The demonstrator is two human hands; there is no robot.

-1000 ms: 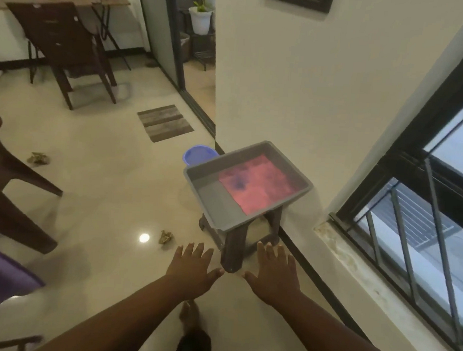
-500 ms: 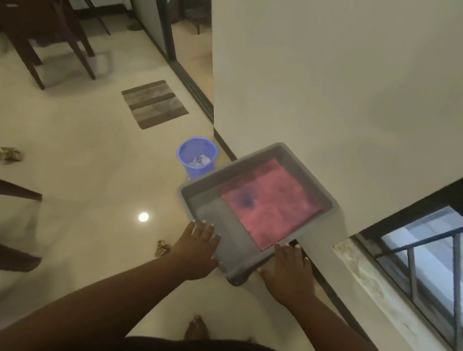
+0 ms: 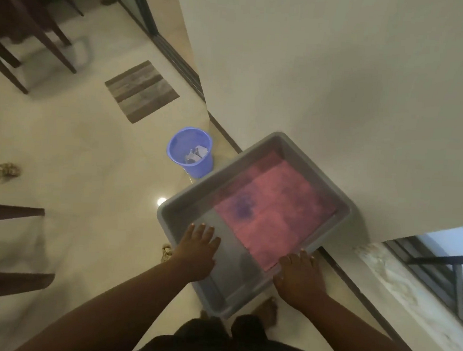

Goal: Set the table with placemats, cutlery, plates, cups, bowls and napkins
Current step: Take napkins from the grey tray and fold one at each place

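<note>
Both arms reach forward and down from the bottom of the frame to the grey tub [image 3: 184, 213].

Left hand [image 3: 196, 251]: palm down over the tub's left wall near its near-left part, fingers straight and slightly spread, tips pointing away from the person into the tub. Fingers look laid flat over the rim rather than wrapped; no curl visible, so it reads as a relaxed flat hand touching the tub.

Right hand [image 3: 298, 278]: palm down at the tub's near-right edge, fingers stretched out, tips reaching over the rim toward the pink placemat [image 3: 274, 208]. Thumb side is hidden under the hand, so whether anything hooks under the rim I cannot tell; what shows is flat, not clenched.

The tub is rectangular, with its long axis diagonal in view, running from near the person's feet up and right toward the white wall [image 3: 327, 86]. Its far corner sits just beside the wall.

The placemat lies flat on the tub floor, in the half farther from the person, edges parallel with the tub walls. It has a dark blue blotch near its left part. Frame is motion-blurred; finer detail is unreadable.

A blue bin [image 3: 190, 152] stands on the floor just left of the tub's far end, with crumpled paper inside.
</note>
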